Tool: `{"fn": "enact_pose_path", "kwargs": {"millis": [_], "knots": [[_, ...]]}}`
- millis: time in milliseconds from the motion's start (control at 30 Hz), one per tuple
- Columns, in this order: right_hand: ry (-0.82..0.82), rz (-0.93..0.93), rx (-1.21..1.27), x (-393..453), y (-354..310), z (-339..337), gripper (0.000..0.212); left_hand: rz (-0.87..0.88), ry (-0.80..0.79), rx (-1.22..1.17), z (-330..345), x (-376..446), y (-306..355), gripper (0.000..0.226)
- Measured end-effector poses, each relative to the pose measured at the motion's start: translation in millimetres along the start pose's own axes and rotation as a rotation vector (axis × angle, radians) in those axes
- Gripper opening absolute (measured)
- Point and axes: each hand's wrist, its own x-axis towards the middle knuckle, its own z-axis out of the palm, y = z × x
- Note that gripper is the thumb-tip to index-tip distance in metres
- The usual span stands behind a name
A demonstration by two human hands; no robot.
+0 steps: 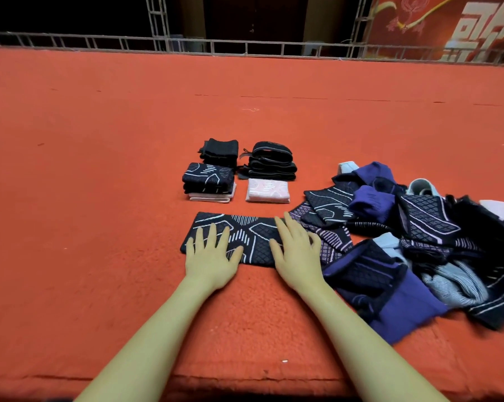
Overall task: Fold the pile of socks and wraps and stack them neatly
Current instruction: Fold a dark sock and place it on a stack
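A long dark wrap with white line patterns (252, 236) lies flat on the red carpet in front of me. My left hand (211, 255) presses flat on its left end, fingers straight. My right hand (295, 252) lies flat on its right end, fingers spread. Behind it stand folded stacks: a patterned dark stack on a pink piece (208, 181), a pink folded piece (268, 190), a black stack (220, 150) and a stack of black wraps (269, 161). A loose pile of dark, purple and grey socks and wraps (419, 242) spreads to the right.
The red carpet (100, 198) covers the whole surface, with its front edge just below my forearms. A metal truss rail (245, 49) and a red banner (448, 24) stand far behind.
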Motion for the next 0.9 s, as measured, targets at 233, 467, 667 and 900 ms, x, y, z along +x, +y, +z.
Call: {"fn": "enact_pose_path", "kwargs": {"millis": [233, 467, 667, 900], "knots": [[-0.179, 0.096, -0.163, -20, -4, 7, 0.054, -0.028, 0.018, 0.014, 3, -13, -2, 0.066], [0.14, -0.049, -0.05, -33, -7, -1, 0.045, 0.23, 0.192, -0.03, 4, -18, -26, 0.048], [0.116, -0.138, 0.03, -35, 2, 4, 0.037, 0.435, 0.427, -0.003, -3, -13, -19, 0.036], [0.192, -0.126, 0.242, -34, 7, 1, 0.032, 0.565, 0.647, -0.045, 11, -25, -19, 0.034]]}}
